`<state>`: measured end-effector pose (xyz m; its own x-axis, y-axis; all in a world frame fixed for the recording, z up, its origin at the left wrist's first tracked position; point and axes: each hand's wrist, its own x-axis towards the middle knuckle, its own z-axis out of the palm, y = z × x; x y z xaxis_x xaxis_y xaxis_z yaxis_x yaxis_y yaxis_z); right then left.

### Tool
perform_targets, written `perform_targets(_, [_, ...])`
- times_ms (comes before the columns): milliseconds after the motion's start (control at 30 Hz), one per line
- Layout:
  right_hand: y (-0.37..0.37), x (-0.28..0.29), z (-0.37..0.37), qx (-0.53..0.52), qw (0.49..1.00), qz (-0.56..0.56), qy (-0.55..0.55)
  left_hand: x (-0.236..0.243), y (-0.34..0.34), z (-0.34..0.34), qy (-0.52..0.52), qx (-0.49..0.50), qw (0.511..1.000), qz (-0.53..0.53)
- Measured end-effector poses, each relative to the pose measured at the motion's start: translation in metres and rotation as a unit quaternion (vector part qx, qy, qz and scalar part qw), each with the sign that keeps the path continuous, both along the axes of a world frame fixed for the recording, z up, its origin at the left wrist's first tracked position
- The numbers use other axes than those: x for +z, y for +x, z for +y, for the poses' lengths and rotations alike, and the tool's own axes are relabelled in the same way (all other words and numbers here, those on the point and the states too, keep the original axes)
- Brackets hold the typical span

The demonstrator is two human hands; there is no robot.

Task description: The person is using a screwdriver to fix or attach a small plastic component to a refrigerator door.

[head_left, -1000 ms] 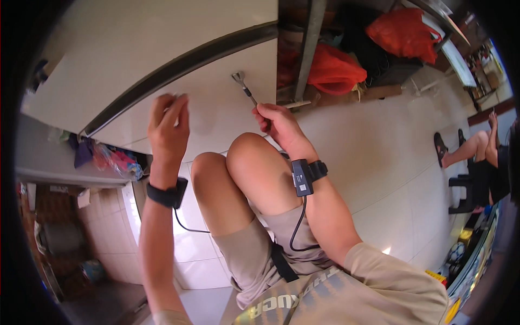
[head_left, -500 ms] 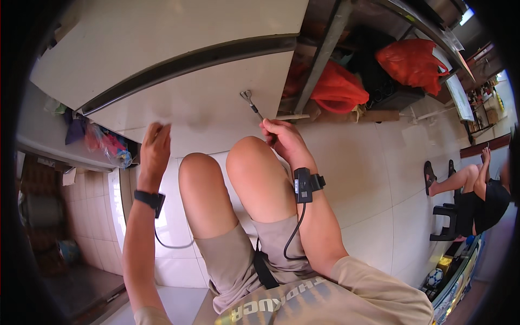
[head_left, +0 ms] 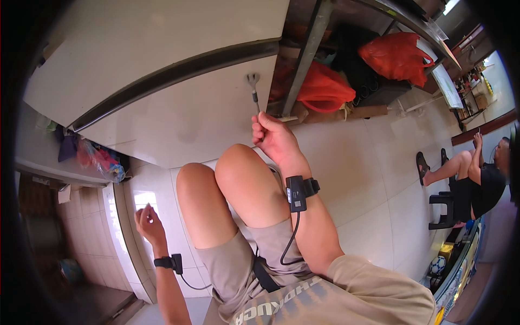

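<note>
Pinching the thin handle of a metal tool (head_left: 254, 95) between thumb and curled fingers, the right hand (head_left: 275, 140) aims it away from the bare knees (head_left: 238, 162), forked head foremost and a dark collar just behind. From where I stand, that head shows against the white panel (head_left: 184, 114), below its dark strip (head_left: 222, 58); whether metal meets panel or hangs short of it, I cannot tell.

Off on its own, the left hand (head_left: 150, 226) is out past the left knee, over the pale tiled floor (head_left: 357, 168) and well apart from the tool. Its fingers bend in toward the thumb; I can't make out whether they pinch anything small.

For a steady hold, I'd judge a snug grip better than a hard one, with the thumb laid along the handle so the forked head doesn't roll. Choking up nearer the collar would probably cut any wobble. The wrist should stay loose, I think, and the cable (head_left: 292, 241) from the black wrist box (head_left: 296, 194) have enough slack not to tug. Red bags (head_left: 392, 57) sit on the right, beyond the panel's edge, so small movements that way seem wiser, lest the prongs snag one.
</note>
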<state>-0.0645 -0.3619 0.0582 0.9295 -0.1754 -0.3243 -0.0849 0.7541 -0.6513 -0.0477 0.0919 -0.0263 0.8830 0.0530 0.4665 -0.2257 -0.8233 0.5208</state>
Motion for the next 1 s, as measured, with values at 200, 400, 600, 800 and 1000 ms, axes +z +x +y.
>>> perform_targets(200, [-0.001,0.023,0.019,-0.024,0.999,0.006,-0.031,0.114,0.066,-0.098,-0.174,-0.09,0.976,-0.097])
perform_targets(400, [-0.011,0.036,0.027,-0.083,0.995,0.029,-0.048,0.231,0.065,-0.218,-0.282,-0.212,0.934,-0.058])
perform_targets(600, [-0.021,0.066,0.032,-0.111,0.994,0.001,-0.026,0.267,0.044,-0.277,-0.388,-0.312,0.867,-0.014])
perform_targets(800, [-0.058,0.106,0.03,-0.146,0.986,-0.086,-0.012,0.206,0.056,-0.284,-0.424,-0.274,0.862,0.046])
perform_targets(1000, [-0.056,0.117,0.081,-0.032,0.999,-0.018,0.038,0.146,0.084,-0.236,-0.307,-0.209,0.927,-0.056])
